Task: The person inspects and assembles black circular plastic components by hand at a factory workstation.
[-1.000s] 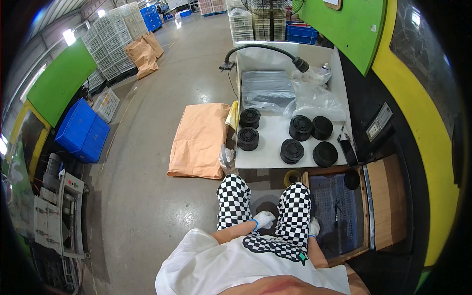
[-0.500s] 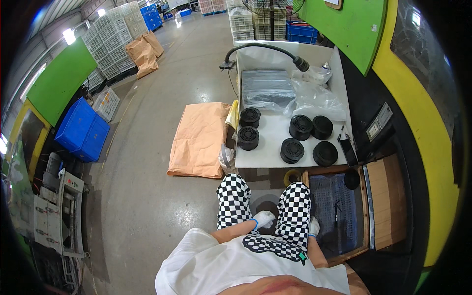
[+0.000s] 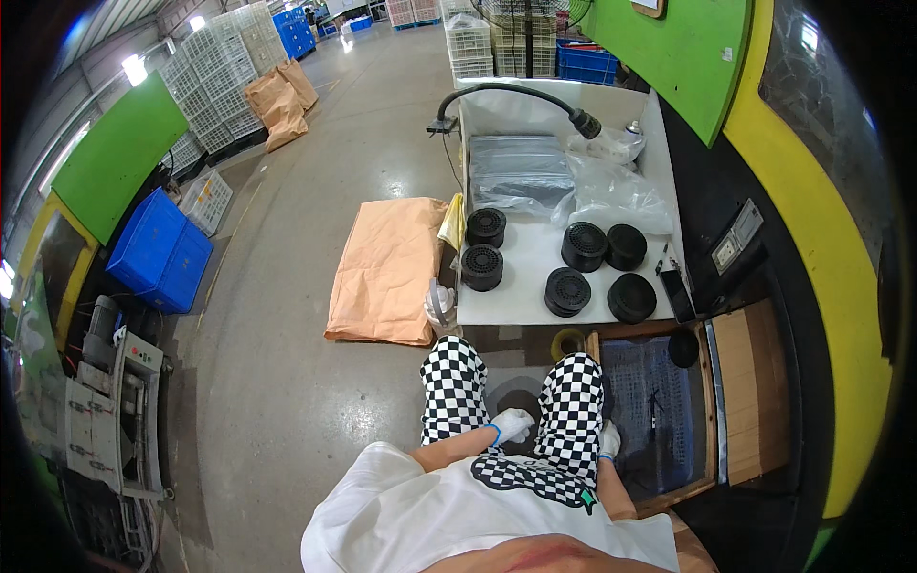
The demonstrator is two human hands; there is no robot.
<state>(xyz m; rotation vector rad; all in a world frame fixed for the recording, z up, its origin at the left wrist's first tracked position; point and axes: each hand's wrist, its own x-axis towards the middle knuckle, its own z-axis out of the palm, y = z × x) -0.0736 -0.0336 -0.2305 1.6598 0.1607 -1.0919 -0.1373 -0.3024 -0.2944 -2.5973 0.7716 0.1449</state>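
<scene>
My left hand (image 3: 513, 425), in a white glove with a blue cuff, rests between my legs by the left thigh. Its fingers are loosely bent and nothing shows in them. Beside my right thigh hangs my right hand (image 3: 609, 440), also gloved; the leg and wrist hide most of its fingers. Both hands are away from the white worktable (image 3: 521, 307). On it stand several black round parts, among them a slotted one (image 3: 567, 291) at the front and a smooth-topped one (image 3: 631, 298) to its right.
Grey plastic sheets (image 3: 521, 172) and clear bags (image 3: 621, 199) lie at the table's back, below a gooseneck lamp (image 3: 516, 88). A brown paper sack (image 3: 387, 272) is at the left. Right of my legs, a wooden-framed bin (image 3: 709, 420) holds another black part (image 3: 683, 349).
</scene>
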